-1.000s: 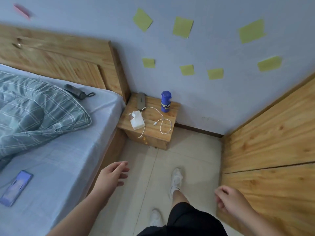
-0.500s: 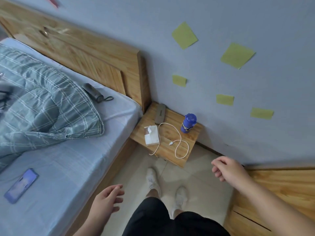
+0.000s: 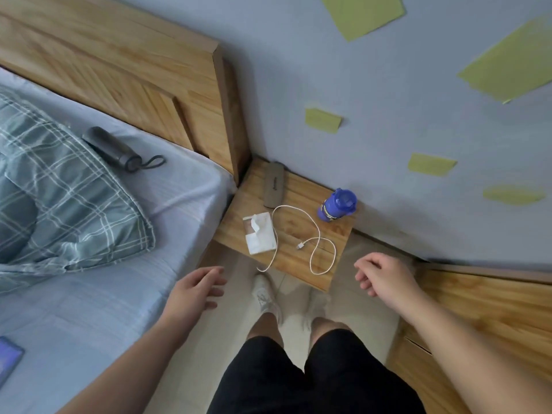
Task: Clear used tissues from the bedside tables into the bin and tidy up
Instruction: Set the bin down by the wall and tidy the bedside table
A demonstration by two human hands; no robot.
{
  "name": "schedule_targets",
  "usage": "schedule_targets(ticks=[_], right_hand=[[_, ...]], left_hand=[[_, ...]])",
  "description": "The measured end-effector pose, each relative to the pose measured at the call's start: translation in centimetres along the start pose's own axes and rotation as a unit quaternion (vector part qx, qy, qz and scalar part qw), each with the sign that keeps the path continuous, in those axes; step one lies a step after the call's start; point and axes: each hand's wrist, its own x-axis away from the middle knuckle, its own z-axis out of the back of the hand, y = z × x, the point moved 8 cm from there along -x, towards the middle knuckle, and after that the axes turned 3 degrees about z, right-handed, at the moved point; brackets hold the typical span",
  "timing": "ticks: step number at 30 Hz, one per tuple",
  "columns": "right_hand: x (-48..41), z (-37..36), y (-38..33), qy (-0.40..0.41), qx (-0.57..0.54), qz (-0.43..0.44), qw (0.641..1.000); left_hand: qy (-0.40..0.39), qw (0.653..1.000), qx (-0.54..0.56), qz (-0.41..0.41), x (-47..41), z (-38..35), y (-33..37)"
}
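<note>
Head view: wooden bedside table (image 3: 301,231) between bed (image 3: 125,228) and wall (image 3: 388,144).

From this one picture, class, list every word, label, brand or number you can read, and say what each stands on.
No text here can be read.
On the grey case on the bedside table: a pale mark, too blurred to read.
On the blue bottle: a printed band, too small to read.
On the green sticky notes: no writing shows.
On the tissue pack: no legible print.
</note>
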Motion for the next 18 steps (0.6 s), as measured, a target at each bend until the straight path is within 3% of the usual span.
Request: schedule_targets(ticks=[8, 14, 18], right_hand=[[-10.6, -6.8, 2.9, -0.035, -0.039, 0.000, 0.999], [-18.2, -13.6, 2.1, -0.058, -0.031, 0.042, 0.997], [-22.3, -16.8, -0.7, -0.021, 0.016, 0.108, 0.994]], left_hand=[[-0.003, 1.000, 0.006, -0.022, -8.8, -8.0, -0.2], [0.110, 0.975, -0.183, -0.061, -15.6, -12.5, -2.8], [0.115, 0.962, -0.229, -0.095, -19.0, -16.0, -3.1]])
